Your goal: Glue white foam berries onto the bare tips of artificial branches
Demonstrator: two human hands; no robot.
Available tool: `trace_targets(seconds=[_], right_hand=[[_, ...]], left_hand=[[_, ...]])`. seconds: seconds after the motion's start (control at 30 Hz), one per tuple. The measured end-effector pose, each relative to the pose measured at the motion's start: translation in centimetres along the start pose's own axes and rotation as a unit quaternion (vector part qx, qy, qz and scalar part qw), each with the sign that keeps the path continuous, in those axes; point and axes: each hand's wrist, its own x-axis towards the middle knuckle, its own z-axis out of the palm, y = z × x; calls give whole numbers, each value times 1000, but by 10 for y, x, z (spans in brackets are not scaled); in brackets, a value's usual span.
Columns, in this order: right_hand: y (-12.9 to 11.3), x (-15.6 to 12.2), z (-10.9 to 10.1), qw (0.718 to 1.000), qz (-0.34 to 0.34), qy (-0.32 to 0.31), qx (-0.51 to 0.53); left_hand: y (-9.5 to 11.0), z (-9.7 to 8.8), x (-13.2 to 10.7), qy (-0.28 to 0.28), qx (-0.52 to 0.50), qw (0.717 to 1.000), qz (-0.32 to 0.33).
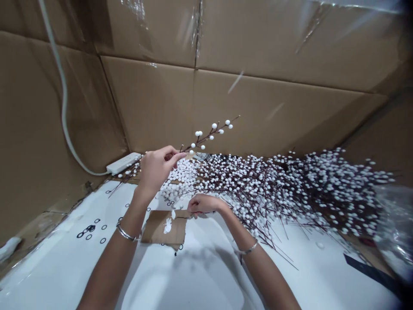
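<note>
Brown cardboard sheets (pixel 193 107) wall in your white bench (pixel 193 275), and a white cable (pixel 63 94) runs down to a white power strip (pixel 123 163) in the back corner. A big heap of dark twigs (pixel 284 193) studded with white berries spreads across the back and right of the bench. Your left hand (pixel 157 168) is clenched around the lower stem of one sprig (pixel 206 137), held up just above the heap: a thin dark stem forking into short side twigs, dotted with small round white berries. Your right hand (pixel 204 203) lies curled on the top edge of a small cardboard square (pixel 158 228), and you can't tell whether it grips it. Small black rings (pixel 90 230) lie scattered on the bench beside the square.
</note>
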Motion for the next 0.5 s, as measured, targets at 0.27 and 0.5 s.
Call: trace_targets(seconds=[0.27,0.5], right_hand=[[-13,-6,0,997,39,37,-58],[-42,-33,-18,955,-75,286,4]], left_hand=[[7,11,2,-159,-287,937,-119],[15,27,-4,-215,-426,860,-183]])
